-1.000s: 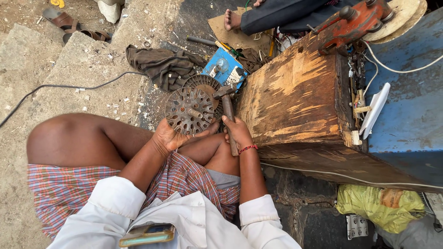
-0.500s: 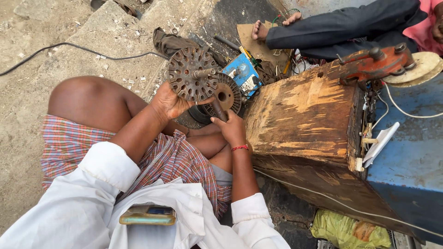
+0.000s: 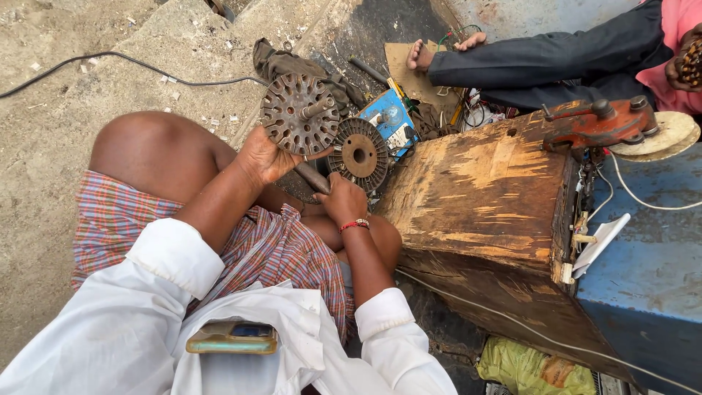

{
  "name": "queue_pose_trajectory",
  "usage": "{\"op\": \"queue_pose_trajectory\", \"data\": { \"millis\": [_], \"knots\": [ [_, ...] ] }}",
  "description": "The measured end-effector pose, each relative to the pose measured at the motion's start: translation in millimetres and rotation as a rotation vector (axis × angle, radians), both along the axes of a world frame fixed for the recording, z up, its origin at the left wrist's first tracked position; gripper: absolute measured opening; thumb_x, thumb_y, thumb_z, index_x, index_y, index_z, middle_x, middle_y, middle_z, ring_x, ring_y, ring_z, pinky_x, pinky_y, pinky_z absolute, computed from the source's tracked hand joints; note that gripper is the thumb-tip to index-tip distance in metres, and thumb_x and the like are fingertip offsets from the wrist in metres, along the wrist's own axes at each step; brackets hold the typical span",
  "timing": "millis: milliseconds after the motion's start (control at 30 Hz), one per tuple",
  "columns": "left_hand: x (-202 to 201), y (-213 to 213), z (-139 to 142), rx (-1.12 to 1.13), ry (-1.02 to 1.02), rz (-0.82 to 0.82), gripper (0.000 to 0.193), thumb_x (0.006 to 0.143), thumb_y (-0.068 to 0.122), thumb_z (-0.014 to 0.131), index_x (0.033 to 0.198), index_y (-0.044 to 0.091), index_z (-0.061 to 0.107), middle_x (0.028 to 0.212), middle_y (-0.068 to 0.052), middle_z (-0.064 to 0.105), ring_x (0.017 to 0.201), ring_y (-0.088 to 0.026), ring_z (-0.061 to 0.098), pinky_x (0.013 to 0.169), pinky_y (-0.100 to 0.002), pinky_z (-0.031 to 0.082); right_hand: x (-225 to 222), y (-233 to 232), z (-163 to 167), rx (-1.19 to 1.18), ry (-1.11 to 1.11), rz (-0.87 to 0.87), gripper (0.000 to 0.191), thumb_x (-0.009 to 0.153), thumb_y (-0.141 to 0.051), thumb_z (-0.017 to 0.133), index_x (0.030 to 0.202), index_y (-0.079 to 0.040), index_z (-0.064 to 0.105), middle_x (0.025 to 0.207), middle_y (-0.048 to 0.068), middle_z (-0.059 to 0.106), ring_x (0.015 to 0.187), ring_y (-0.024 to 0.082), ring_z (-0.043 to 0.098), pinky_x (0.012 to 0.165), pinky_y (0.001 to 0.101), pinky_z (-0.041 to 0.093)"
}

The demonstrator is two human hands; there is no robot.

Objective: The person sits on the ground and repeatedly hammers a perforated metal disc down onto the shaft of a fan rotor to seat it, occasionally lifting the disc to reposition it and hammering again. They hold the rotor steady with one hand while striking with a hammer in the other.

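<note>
My left hand (image 3: 265,157) holds up a rusty round slotted core (image 3: 300,113) with a short shaft sticking out of its middle. Just to its right sits a second rusty ring-shaped core (image 3: 359,154) with a round hole in its centre, apart from the first. My right hand (image 3: 341,199) grips a dark metal bar (image 3: 313,178) below that ring. Both hands work over my lap, above a checked cloth (image 3: 281,252).
A worn wooden box (image 3: 482,212) stands close on the right, with a red metal vise (image 3: 599,123) on top and a blue cabinet (image 3: 651,271) behind. Another person's legs and foot (image 3: 526,58) lie at the top. A black cable (image 3: 139,64) crosses the concrete; a blue tool (image 3: 389,117) lies beyond.
My left hand has lifted the shafted core up and away to the left, separating it from the ring-shaped core, which now shows its open centre hole. My right hand stays low.
</note>
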State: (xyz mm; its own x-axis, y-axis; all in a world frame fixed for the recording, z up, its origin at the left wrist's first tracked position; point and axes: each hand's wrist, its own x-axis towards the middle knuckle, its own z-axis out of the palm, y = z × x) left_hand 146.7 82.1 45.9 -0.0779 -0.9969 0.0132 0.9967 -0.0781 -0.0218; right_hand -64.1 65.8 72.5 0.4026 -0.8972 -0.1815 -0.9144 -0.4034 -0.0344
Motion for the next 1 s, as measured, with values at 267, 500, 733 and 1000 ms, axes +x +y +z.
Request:
{"op": "queue_pose_trajectory", "data": {
  "millis": [267,500,733,1000],
  "knots": [
    [-7,0,-5,0.036,-0.097,0.031,0.036,0.104,0.009,0.060,0.136,-0.006,0.056,0.133,-0.019,0.065,0.122,-0.030,0.066,0.110,-0.047,0.055,-21,4,5,0.019,-0.011,-0.034,0.040,0.076,-0.033,0.088,0.096,-0.010,0.062,0.088,0.015,0.072,0.084,0.038,0.070,0.072,0.0497,0.054],
    [-24,1,16,0.086,-0.090,0.022,0.037,0.103,0.013,0.062,0.135,-0.006,0.057,0.131,-0.019,0.066,0.121,-0.031,0.066,0.109,-0.046,0.055,-36,7,17,0.005,-0.041,-0.011,0.044,0.073,-0.036,0.088,0.097,-0.009,0.063,0.087,0.014,0.073,0.083,0.037,0.071,0.071,0.0498,0.054],
    [-29,2,29,0.099,-0.152,0.039,0.039,0.101,0.015,0.066,0.135,-0.003,0.058,0.133,-0.017,0.066,0.123,-0.029,0.066,0.114,-0.045,0.052,-66,13,41,0.112,-0.445,-0.302,0.045,0.077,-0.036,0.088,0.103,-0.006,0.066,0.082,0.012,0.072,0.071,0.025,0.071,0.065,0.0429,0.055],
    [-59,10,36,0.062,-0.150,0.000,0.036,0.097,0.013,0.071,0.129,-0.001,0.062,0.129,-0.015,0.069,0.123,-0.029,0.065,0.115,-0.045,0.050,-52,18,56,0.542,-1.529,-0.431,0.035,0.092,-0.020,0.079,0.115,-0.002,0.060,0.083,0.003,0.062,0.057,0.008,0.057,0.047,0.0232,0.048]
  ]
}}
